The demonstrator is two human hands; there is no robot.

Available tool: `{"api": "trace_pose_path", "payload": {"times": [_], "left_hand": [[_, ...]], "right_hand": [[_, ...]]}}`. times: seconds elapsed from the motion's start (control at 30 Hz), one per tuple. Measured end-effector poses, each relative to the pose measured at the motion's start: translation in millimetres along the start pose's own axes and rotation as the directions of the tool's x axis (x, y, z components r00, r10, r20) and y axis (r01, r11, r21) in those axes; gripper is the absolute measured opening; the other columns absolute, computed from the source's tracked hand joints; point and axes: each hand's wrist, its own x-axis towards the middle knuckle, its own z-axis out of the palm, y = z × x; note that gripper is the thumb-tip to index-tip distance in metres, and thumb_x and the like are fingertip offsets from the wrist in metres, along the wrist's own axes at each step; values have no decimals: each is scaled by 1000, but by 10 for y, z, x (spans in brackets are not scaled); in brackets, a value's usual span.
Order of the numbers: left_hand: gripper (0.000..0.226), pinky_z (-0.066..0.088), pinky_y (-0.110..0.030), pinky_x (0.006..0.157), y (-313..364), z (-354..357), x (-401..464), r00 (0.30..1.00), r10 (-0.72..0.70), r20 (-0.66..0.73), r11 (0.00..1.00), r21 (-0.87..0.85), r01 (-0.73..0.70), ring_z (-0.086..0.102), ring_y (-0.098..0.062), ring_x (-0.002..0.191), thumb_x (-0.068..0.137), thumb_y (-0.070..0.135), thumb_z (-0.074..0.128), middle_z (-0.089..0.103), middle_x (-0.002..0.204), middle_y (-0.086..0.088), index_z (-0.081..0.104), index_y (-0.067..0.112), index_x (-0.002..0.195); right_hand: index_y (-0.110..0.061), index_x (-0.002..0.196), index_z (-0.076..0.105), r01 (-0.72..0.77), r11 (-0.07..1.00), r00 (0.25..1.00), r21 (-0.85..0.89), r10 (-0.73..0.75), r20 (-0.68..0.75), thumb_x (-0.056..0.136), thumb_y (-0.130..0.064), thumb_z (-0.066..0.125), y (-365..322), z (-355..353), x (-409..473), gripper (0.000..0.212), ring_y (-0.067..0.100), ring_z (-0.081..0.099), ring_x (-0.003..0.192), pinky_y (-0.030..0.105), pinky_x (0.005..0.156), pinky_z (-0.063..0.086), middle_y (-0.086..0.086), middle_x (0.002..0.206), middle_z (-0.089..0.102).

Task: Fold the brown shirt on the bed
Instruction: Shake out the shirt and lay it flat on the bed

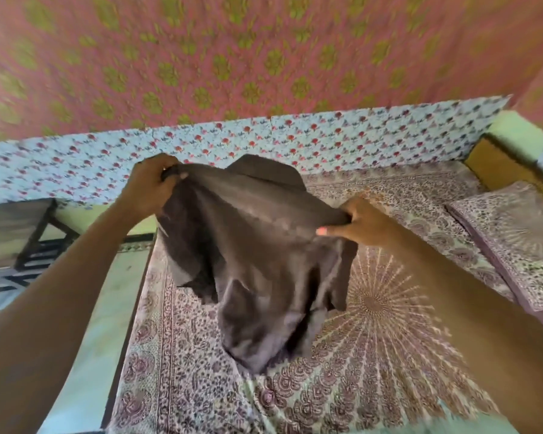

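Head view
Brown shirt (pixel 257 245): held up above the bed, bunched and unfolded; its lower end hangs down and meets the bedsheet near the middle.
Left hand (pixel 149 183): raised at the far left, fingers curled tight around one upper corner of the shirt.
Right hand (pixel 358 222): lower and to the right, pinching the opposite upper edge between thumb and fingers.
Bed (pixel 389 339): covered by a patterned sheet with a radiating round motif.
Pillow (pixel 514 239): far right, in matching print.
Wall hangings: pink floral cloth (pixel 232 51) above a pale flowered band (pixel 295 136).
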Motion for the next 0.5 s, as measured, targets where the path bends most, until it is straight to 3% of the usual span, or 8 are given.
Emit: {"api": "trace_pose_path", "payload": {"times": [0.07,0.13,0.23,0.27,0.33,0.4,0.5], "left_hand": [[13,39,-33,87,-68,-10,42,999,10,31,1000,-10,-10,62,-34,104,98,13,69,68,103,-14,72,3,106],[20,44,-37,83,-63,-14,67,992,50,114,999,-3,-50,62,-33,90,93,21,78,67,92,-13,71,3,97],[21,44,-39,80,-111,18,127,976,117,185,992,30,-124,61,-32,87,93,21,78,64,89,-11,71,1,97],[16,42,-38,82,-138,13,144,976,127,179,991,24,-133,60,-32,90,94,15,75,63,92,-9,72,1,101],[9,44,-39,88,-180,-5,164,987,72,143,997,-32,-68,60,-29,98,94,7,73,63,98,-5,74,5,103],[14,47,-39,93,-152,-15,157,997,8,73,994,-106,0,61,-28,100,91,4,76,66,96,-4,74,18,94],[6,44,-33,86,99,6,173,998,3,57,994,-106,3,61,-27,94,91,10,78,67,93,-6,72,10,92]], "right_hand": [[-18,54,58,7,992,1000,-124,-8,-10,84,-31,86,16,-101,40,42,0,47,35,17,44,35,-11,44,52],[-21,53,48,-52,990,975,-127,23,-219,83,-30,86,24,-235,86,49,0,46,35,13,43,30,-6,47,45],[-21,57,41,-141,989,839,-52,91,-537,85,-19,85,69,-421,102,51,11,42,49,18,46,29,-5,55,40],[-17,59,38,-159,986,821,-49,104,-562,86,-16,84,104,-470,108,53,14,37,53,24,50,28,-2,57,36],[-15,64,33,-135,988,862,-82,76,-500,88,-11,81,164,-534,102,54,15,30,57,30,56,26,1,62,31],[-13,66,35,-80,989,898,-128,16,-440,90,-10,78,230,-590,60,49,16,31,59,33,60,28,3,65,32],[-8,69,42,-87,979,837,-186,-30,-547,91,0,73,376,-757,18,39,14,35,61,30,57,30,2,67,39]]}}
